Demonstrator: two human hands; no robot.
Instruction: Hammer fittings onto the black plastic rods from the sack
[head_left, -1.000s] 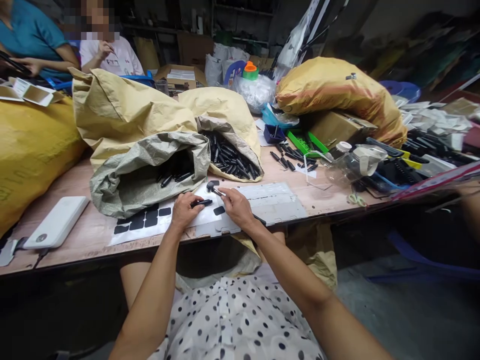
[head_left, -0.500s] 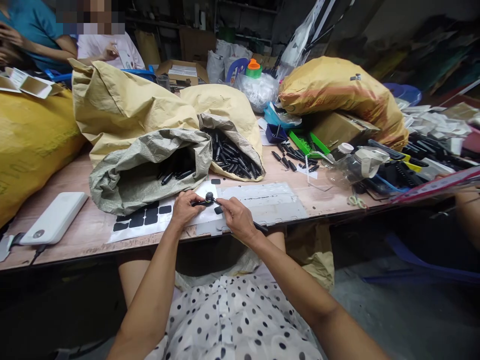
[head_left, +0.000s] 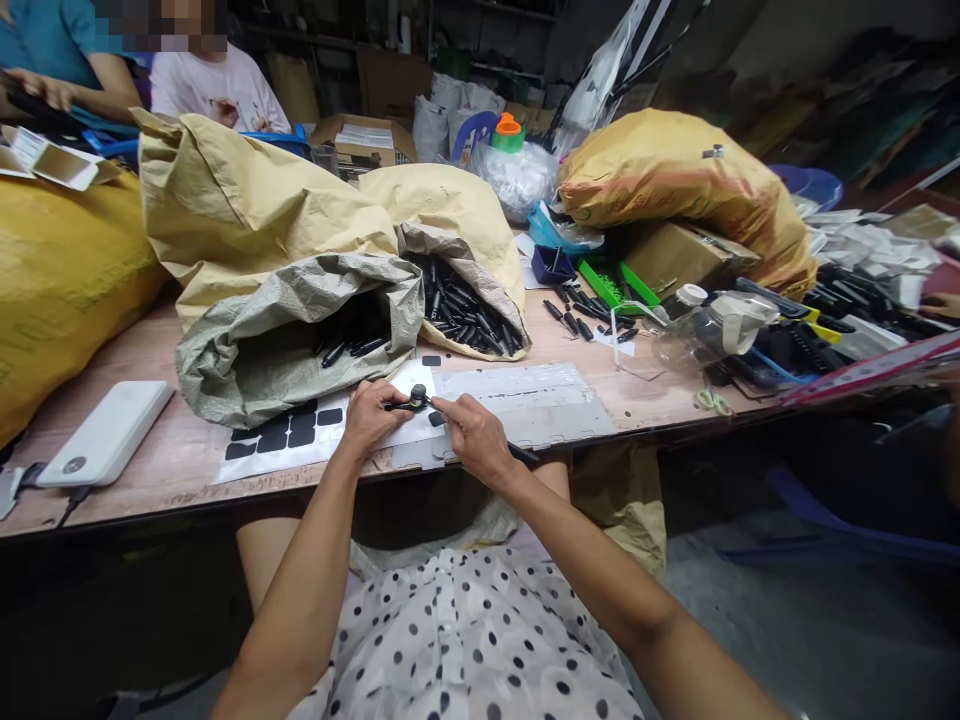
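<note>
My left hand [head_left: 372, 414] is closed at the table's near edge, fingers and thumb pinching a small black part with a round black knob [head_left: 418, 392]. My right hand [head_left: 475, 432] is closed around a slim black-handled tool [head_left: 523, 454]. Its handle sticks out below the palm, and its tip meets the part by the knob; the kind of tool is not clear. Beneath the hands lie a white sheet with black rounded stickers [head_left: 301, 430] and a grey flat board [head_left: 525, 400].
Two open sacks stand behind: a grey-lined one [head_left: 225, 340] and another holding black parts [head_left: 469, 315]. A white power bank [head_left: 109, 433] lies left. On the right are a green tray [head_left: 637, 290], a clear jug [head_left: 701, 330] and small scissors [head_left: 712, 402]. Two people [head_left: 217, 85] sit across.
My hands stay in nearly the same place, with the round knob still between them. Across the table, the hands of the person in teal have moved lower, and a dark object now shows there.
</note>
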